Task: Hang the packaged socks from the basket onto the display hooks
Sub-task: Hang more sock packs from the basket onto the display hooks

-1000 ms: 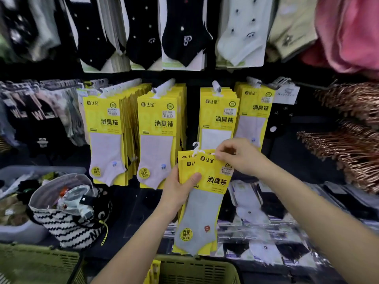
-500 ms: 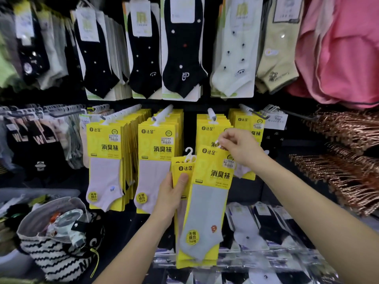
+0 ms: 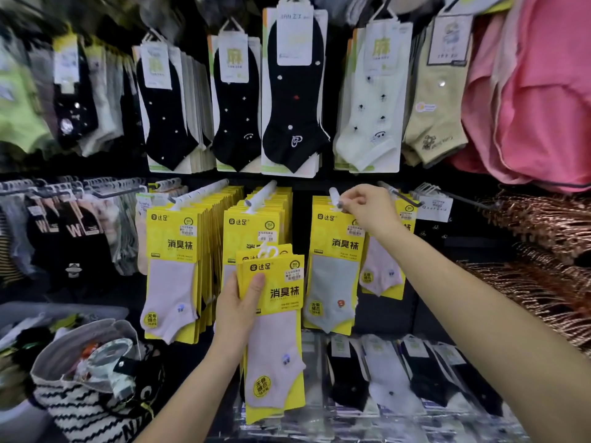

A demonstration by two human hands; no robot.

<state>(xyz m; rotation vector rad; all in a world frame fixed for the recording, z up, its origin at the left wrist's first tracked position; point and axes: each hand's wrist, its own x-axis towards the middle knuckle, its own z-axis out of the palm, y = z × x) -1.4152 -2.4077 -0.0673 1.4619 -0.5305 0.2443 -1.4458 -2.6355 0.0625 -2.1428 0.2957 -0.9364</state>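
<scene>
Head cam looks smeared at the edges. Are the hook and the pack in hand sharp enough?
Head view: centre sharp, print on the pack in the left hand readable, hook crisp where the right hand pinches the grey-sock pack; corners smeared, worst top left; wide lens bends lines.

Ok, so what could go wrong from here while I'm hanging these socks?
The grey sock pack sits at the very tip of the hook, where your right hand pinches its top; let go too early and it may slide off. Your left hand holds the stack of packs by one edge only, so they could fan out and drop.
</scene>
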